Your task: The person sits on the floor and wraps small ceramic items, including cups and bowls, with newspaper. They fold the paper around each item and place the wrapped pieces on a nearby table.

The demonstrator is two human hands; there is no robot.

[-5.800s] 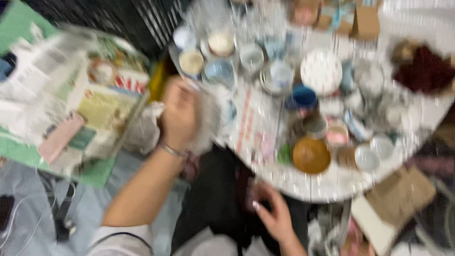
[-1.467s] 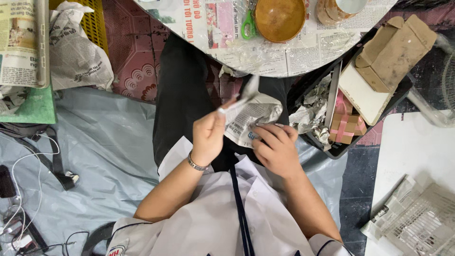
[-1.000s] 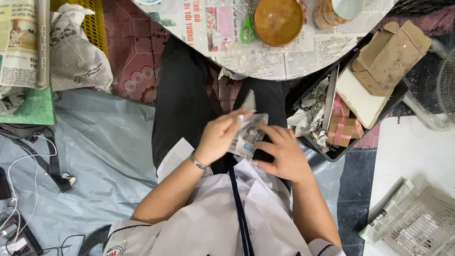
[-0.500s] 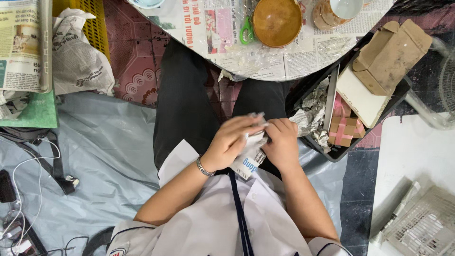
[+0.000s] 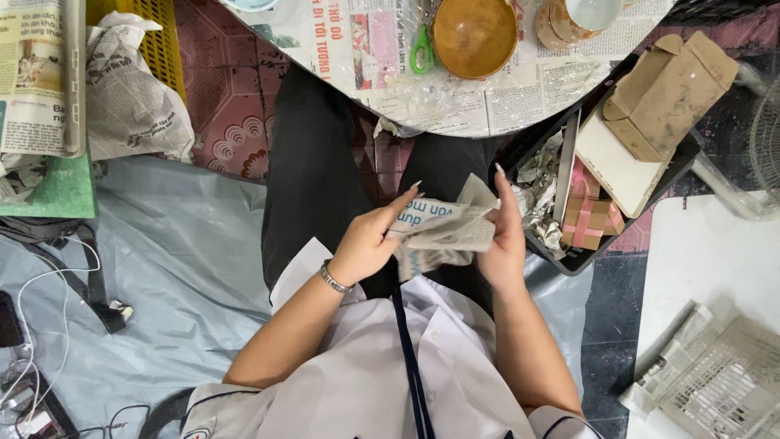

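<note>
Half a second back both hands were bunched tight over the newspaper bundle (image 5: 443,236); now the left hand (image 5: 366,244) and right hand (image 5: 504,244) have spread to its sides (fingers straighter), paper showing between them.

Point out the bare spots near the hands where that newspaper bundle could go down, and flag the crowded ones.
Both the left hand and right hand grip the newspaper bundle. Bare room: the grey floor sheet between the cables and the lap, and the white board beside the black tray. Crowded: the tray and the round table.
</note>
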